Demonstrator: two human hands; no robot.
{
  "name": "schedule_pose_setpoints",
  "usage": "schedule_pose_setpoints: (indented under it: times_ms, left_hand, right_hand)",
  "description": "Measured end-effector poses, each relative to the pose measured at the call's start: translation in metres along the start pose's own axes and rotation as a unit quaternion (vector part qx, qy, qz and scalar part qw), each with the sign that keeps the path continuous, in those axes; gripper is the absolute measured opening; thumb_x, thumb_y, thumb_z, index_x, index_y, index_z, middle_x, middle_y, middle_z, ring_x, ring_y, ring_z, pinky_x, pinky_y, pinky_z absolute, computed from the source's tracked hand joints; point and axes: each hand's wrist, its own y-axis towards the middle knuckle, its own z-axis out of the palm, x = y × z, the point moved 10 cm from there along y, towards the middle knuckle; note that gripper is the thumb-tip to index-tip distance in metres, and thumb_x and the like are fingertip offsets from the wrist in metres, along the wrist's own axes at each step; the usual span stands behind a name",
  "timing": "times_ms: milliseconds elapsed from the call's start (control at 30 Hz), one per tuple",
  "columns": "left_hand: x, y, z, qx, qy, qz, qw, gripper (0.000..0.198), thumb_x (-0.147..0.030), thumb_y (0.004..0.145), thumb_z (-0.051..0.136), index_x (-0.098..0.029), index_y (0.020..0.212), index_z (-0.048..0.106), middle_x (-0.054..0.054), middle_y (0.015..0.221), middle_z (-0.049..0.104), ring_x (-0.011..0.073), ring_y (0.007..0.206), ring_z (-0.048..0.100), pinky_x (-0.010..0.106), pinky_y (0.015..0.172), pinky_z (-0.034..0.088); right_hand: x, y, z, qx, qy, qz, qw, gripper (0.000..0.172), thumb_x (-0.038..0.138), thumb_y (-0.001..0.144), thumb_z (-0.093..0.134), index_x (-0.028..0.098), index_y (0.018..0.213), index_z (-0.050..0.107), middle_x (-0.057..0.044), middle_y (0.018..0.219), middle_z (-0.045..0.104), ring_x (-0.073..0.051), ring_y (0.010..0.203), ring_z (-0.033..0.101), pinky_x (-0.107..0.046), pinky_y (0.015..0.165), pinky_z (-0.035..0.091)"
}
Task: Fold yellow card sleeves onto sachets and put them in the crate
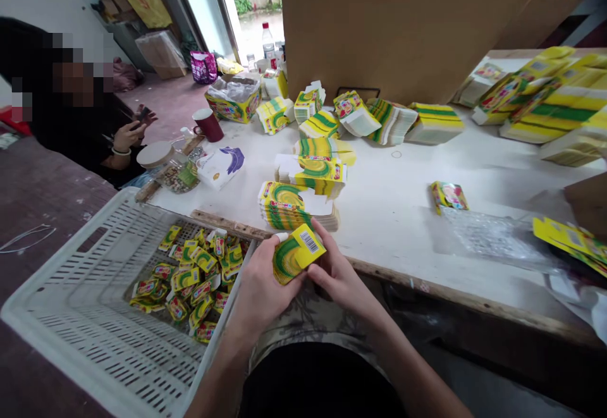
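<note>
A small yellow and green box (298,255) with a barcode flap is held between both hands, just in front of the table edge. My left hand (268,279) wraps round its left and lower side, with a white covering on one fingertip. My right hand (334,266) is closed on the right end, thumb and fingers at the barcode side. Right behind the hands lies a stack of flat cartons (284,206) on the white table (384,196). More flat cartons (315,171) are piled behind it. Several small yellow boxes (199,272) lie in the white basket at the left.
The white plastic basket (61,336) stands left of my legs. A jar (177,174), a red mug (208,125) and a tissue pack (220,166) are at the table's left end. Carton stacks (436,124) line the back. A person (71,108) sits at the left.
</note>
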Motion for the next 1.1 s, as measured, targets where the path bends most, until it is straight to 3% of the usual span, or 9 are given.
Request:
schedule_pose_setpoints:
  times_ms: [233,400,467,533,600,667,733,933,1100]
  left_hand:
    - [-0.013,-0.008,0.007,-0.039,0.020,0.028,0.999,0.051,-0.037,0.075,0.070,-0.016,0.116,0.049,0.012,0.102,0.063,0.0288,0.095,0.062,0.039,0.081,0.051]
    - [0.012,-0.012,0.005,-0.058,-0.022,-0.031,0.998,0.053,-0.033,0.070,0.075,-0.019,0.115,0.051,0.010,0.103,0.063,0.0277,0.095,0.061,0.038,0.083,0.049]
    - [0.037,-0.014,-0.011,-0.132,-0.136,-0.091,0.978,0.058,-0.034,0.066,0.079,-0.020,0.115,0.052,0.009,0.105,0.062,0.0248,0.093,0.061,0.035,0.083,0.049]
    - [0.069,-0.022,-0.035,-0.268,-0.318,-0.147,0.897,0.057,-0.046,0.069,0.074,-0.020,0.114,0.052,0.008,0.107,0.061,0.0210,0.089,0.062,0.032,0.080,0.051]
    - [0.101,-0.033,-0.044,-0.376,-0.488,-0.193,0.764,0.061,-0.066,0.074,0.059,-0.018,0.110,0.053,0.010,0.109,0.060,0.0204,0.090,0.062,0.033,0.079,0.053]
    - [0.119,-0.036,-0.036,-0.395,-0.588,-0.239,0.665,0.072,-0.079,0.075,0.042,-0.016,0.107,0.053,0.014,0.112,0.058,0.0232,0.099,0.062,0.037,0.085,0.054]
    - [0.123,-0.035,-0.022,-0.360,-0.628,-0.282,0.630,0.074,-0.081,0.075,0.039,-0.016,0.108,0.051,0.017,0.116,0.057,0.0250,0.106,0.060,0.041,0.090,0.052]
    - [0.108,-0.030,0.018,-0.264,-0.630,-0.312,0.660,0.065,-0.071,0.075,0.056,-0.015,0.108,0.057,0.014,0.108,0.061,0.0217,0.093,0.064,0.033,0.076,0.055]
    - [0.077,-0.021,0.020,-0.206,-0.639,-0.241,0.701,0.056,-0.062,0.063,0.074,-0.023,0.102,0.063,0.008,0.111,0.063,0.0264,0.107,0.058,0.039,0.087,0.053]
  right_hand:
    - [-0.004,0.001,-0.028,-0.138,-0.202,0.064,0.967,0.042,0.036,0.095,0.040,0.020,0.128,0.060,-0.010,0.098,0.073,-0.026,0.081,0.068,-0.039,0.077,0.052]
    - [-0.004,0.013,-0.010,-0.095,-0.186,0.053,0.977,0.043,0.035,0.095,0.040,0.018,0.131,0.056,-0.012,0.112,0.070,-0.026,0.095,0.067,-0.039,0.082,0.052]
    - [0.004,0.023,-0.004,-0.064,-0.156,0.029,0.985,0.049,0.037,0.094,0.045,0.018,0.139,0.046,-0.012,0.115,0.068,-0.024,0.097,0.067,-0.037,0.084,0.052]
    - [0.018,0.036,-0.011,-0.085,-0.174,-0.012,0.981,0.051,0.036,0.091,0.051,0.019,0.139,0.044,-0.011,0.112,0.068,-0.021,0.095,0.066,-0.036,0.085,0.052]
    - [0.032,0.051,-0.025,-0.146,-0.266,-0.053,0.951,0.044,0.032,0.090,0.054,0.018,0.132,0.050,-0.012,0.113,0.066,-0.023,0.100,0.063,-0.038,0.089,0.050]
    - [0.035,0.068,-0.031,-0.169,-0.392,-0.058,0.902,0.039,0.025,0.089,0.055,0.014,0.126,0.054,-0.015,0.114,0.064,-0.027,0.105,0.059,-0.042,0.093,0.046]
    - [0.024,0.086,-0.030,-0.148,-0.477,-0.036,0.865,0.036,0.017,0.086,0.056,0.010,0.121,0.056,-0.018,0.109,0.065,-0.031,0.102,0.057,-0.046,0.091,0.044]
    - [0.014,0.093,-0.023,-0.134,-0.483,-0.038,0.865,0.034,0.009,0.081,0.057,0.012,0.114,0.053,-0.014,0.103,0.063,-0.027,0.096,0.057,-0.041,0.087,0.045]
    - [0.016,0.049,-0.002,-0.094,-0.285,-0.037,0.953,0.043,0.009,0.077,0.062,0.020,0.114,0.044,0.000,0.083,0.059,-0.016,0.072,0.059,-0.026,0.067,0.050]
